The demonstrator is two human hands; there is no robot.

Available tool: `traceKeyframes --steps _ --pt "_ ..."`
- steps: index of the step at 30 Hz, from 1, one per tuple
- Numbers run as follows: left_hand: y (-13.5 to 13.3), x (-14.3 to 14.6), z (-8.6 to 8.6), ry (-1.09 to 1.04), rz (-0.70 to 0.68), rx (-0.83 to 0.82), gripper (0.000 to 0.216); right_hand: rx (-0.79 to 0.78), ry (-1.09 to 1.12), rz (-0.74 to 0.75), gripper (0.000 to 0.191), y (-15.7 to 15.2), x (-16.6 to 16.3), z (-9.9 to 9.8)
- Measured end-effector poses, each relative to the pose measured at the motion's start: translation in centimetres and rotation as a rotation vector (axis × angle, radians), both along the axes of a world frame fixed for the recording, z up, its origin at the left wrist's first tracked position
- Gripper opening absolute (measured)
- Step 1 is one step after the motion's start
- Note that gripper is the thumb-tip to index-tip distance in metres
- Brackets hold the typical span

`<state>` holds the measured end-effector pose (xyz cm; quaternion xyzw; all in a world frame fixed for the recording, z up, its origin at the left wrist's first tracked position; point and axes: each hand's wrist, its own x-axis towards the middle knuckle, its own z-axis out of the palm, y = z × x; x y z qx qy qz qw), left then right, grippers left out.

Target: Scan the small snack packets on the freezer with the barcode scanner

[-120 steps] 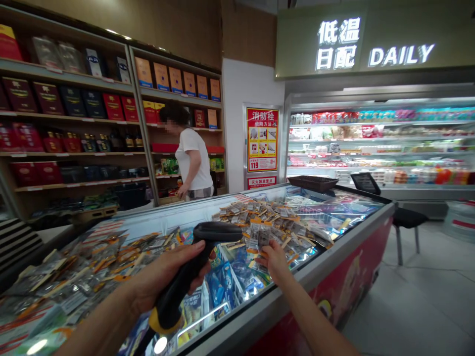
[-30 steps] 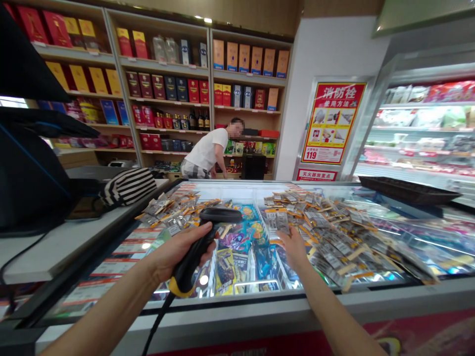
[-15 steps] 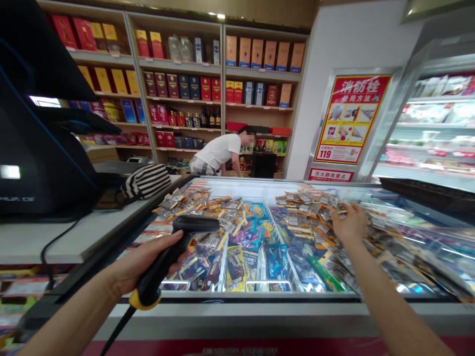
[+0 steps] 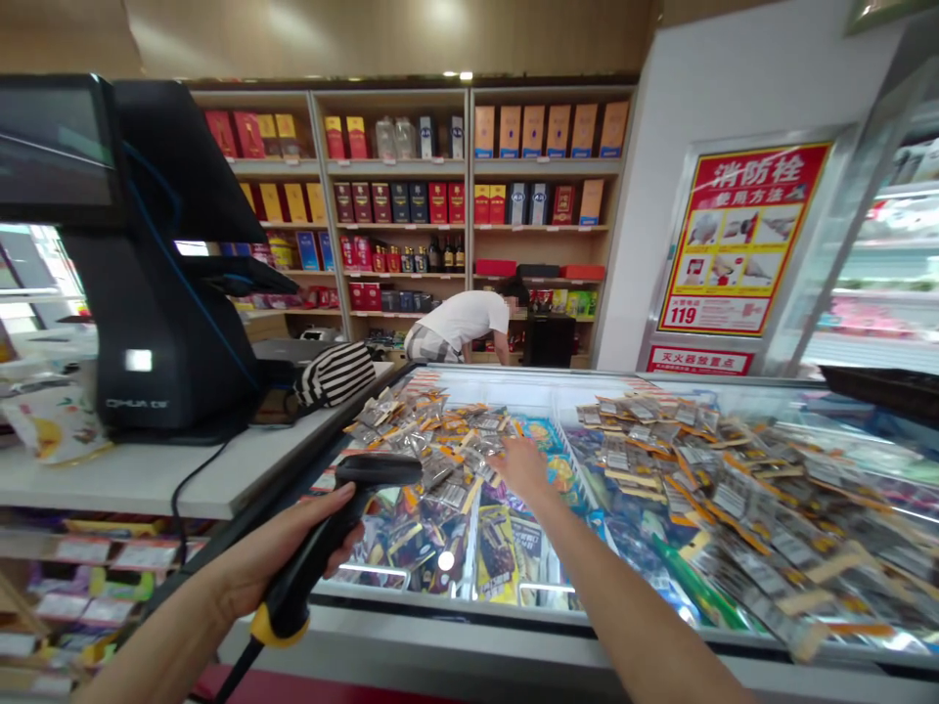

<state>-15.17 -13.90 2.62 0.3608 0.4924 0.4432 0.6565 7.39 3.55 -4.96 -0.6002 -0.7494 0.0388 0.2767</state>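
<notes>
The black barcode scanner (image 4: 314, 555) is gripped in the left hand (image 4: 268, 546), its fingers wrapped round the handle, and is best kept steady and clear of the packets. Farther in, the right hand (image 4: 524, 471) is held at the left pile of small packets (image 4: 432, 430) on the chest freezer (image 4: 411, 638); whether anything is pinched by its bent fingers cannot be told, and packets are best taken singly, by an edge.

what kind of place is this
Most likely a shop, near its checkout: a black register terminal on the counter, a handheld scanner in the left hand, and shelves of boxed goods.
</notes>
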Motion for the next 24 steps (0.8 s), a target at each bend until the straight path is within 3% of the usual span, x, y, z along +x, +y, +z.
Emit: traceKeyframes --steps 5,9,16,24 --pt "1.0 0.5 -0.2 -0.016 0.011 0.017 0.027 -0.114 0.126 0.05 0.017 1.5 1.4 -0.8" --pt "2.4 1.8 -0.6 -0.031 -0.017 0.003 0.03 -0.051 0.39 0.077 0.005 2.1 3.5 -1.2" --pt "4.0 4.9 -0.2 -0.042 -0.117 0.081 0.03 -0.038 0.762 0.054 0.012 1.0 6.8 -1.9" --pt "4.1 6.3 0.3 -0.049 -0.165 0.09 0.026 -0.068 0.905 0.072 0.015 0.0 8.4 -2.0"
